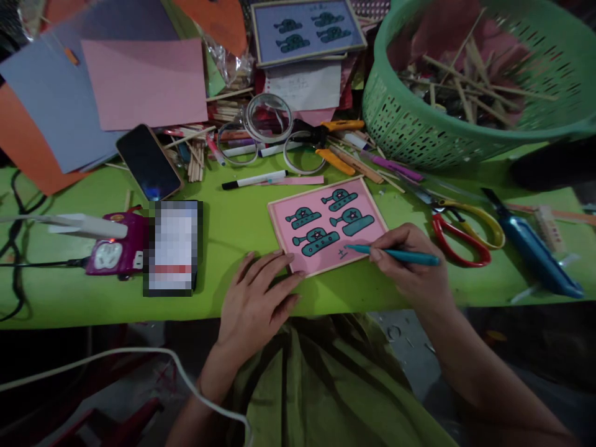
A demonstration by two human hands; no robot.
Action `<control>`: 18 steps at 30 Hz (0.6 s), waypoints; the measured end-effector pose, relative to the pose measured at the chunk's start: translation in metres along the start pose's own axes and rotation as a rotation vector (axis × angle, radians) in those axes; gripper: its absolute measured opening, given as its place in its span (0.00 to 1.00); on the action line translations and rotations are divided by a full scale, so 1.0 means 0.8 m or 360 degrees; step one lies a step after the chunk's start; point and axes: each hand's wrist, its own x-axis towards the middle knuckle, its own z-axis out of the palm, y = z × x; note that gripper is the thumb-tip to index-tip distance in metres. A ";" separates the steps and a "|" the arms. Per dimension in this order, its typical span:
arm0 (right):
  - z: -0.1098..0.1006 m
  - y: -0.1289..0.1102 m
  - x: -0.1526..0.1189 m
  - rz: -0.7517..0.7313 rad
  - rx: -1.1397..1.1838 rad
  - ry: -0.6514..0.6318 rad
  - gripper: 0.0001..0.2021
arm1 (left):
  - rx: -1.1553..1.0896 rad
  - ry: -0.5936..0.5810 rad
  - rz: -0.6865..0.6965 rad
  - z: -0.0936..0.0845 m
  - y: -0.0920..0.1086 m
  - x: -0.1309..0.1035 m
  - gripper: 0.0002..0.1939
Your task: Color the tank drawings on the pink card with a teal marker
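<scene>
A pink card [331, 248] framed with thin wooden sticks lies tilted on the green table, showing several dark green tank shapes with stars and wheels. My right hand [412, 264] is closed around a teal pen [405, 255], its tip on or just above the card's lower part, beside a small handwritten mark [343, 254]. At the card's lower left corner rests my left hand [261, 298], fingers spread, fingertips touching the frame and holding nothing.
Two phones [149, 162] and a magenta power adapter [120, 243] lie left. Behind are tape rolls [269, 117], markers, orange-handled pliers [339, 160] and a blue framed card [307, 31]. Red-and-yellow scissors [460, 239], a blue cutter [540, 254] and a green basket [419, 133] stand right.
</scene>
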 end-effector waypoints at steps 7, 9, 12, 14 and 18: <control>0.000 0.001 0.000 -0.0029 -0.0001 0.0032 0.08 | 0.0015 -0.0008 0.0009 -0.001 0.000 0.000 0.14; 0.000 0.000 0.000 -0.0013 0.0036 0.0039 0.09 | 0.0017 -0.0011 0.0010 -0.001 0.000 -0.001 0.13; 0.000 -0.002 0.000 0.0015 0.0065 0.0022 0.09 | 0.0019 -0.0007 0.0005 0.001 0.000 -0.001 0.13; 0.000 -0.003 0.000 0.0017 0.0072 0.0002 0.09 | 0.0020 -0.0010 0.0000 0.001 0.000 -0.001 0.13; 0.001 -0.003 0.000 0.0001 0.0070 -0.0015 0.08 | 0.0017 -0.0016 -0.0007 0.000 0.000 0.000 0.13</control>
